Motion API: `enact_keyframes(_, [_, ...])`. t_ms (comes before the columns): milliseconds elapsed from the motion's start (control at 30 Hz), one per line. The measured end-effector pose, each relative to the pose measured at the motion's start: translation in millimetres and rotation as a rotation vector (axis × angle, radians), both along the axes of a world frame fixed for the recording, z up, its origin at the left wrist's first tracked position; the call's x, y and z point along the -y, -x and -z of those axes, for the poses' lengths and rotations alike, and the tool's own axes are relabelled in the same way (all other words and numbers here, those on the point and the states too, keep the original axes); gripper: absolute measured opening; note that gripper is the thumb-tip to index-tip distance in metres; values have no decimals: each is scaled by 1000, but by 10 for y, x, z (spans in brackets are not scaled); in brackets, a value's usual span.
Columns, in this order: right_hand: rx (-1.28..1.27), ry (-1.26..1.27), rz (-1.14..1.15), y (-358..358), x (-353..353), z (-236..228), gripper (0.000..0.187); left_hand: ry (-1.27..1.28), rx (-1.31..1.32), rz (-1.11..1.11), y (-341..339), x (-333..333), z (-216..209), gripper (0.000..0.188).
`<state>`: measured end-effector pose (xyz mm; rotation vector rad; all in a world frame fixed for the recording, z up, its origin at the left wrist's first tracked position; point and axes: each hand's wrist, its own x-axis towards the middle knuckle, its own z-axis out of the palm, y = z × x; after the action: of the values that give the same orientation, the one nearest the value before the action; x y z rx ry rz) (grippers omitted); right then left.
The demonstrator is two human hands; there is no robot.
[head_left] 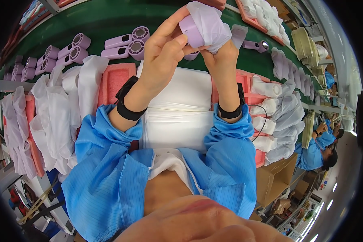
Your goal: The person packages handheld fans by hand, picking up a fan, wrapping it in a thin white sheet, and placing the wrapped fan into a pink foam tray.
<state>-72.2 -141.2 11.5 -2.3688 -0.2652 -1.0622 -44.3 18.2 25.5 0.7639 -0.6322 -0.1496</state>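
Note:
At the top centre of the head view, a light purple handheld fan (192, 34) is held above the green bench, partly covered by a thin translucent white bag (209, 24). My left hand (165, 50) is closed on the bare purple side of the fan, thumb and fingers around it. My right hand (222, 56) grips the bagged side from below, its fingers partly hidden by the film. Below the hands lies a thick stack of white bags (177, 86). Uncovered purple fans (137, 48) rest on the bench to the left, and another fan (256, 46) lies at the right.
Pink foam trays flank the stack: the left tray (117, 82) sits beside wrapped items (60, 109), the right tray (240, 86) holds white wrapped pieces (266, 107). A cardboard box (276, 179) stands lower right. Farther right, co-workers in blue (312, 153) sit along the line.

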Motion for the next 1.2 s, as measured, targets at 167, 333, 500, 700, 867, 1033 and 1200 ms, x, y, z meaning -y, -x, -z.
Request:
enact_keyframes(167, [-5,21,-16,-13,-12,35,45,21,-91,32,-9,0,-22,45])
enact_keyframes(333, [-50,15,14,-31,-63,72,41,-10,-203,61,-38,-60,-60,45])
enact_keyframes(500, [-9,-22,16,-36,-153,83,34,176,-360,190,-71,-75,-88,49])
enact_keyframes(700, [-67,-62,-34,10,-184,-19,41,-95,74,-179,-55,68,58,54])
enact_keyframes(867, [-449,-20,-356,-4,259,-508,35,-124,127,-275,-245,-1,130,53])
enact_keyframes(1033, [-280,76,470,-778,2956,-371,54,-201,71,-181,-215,13,41,50])
enact_keyframes(1200, [-496,207,867,-821,4066,632,62,-295,-9,-165,-221,-133,174,50])
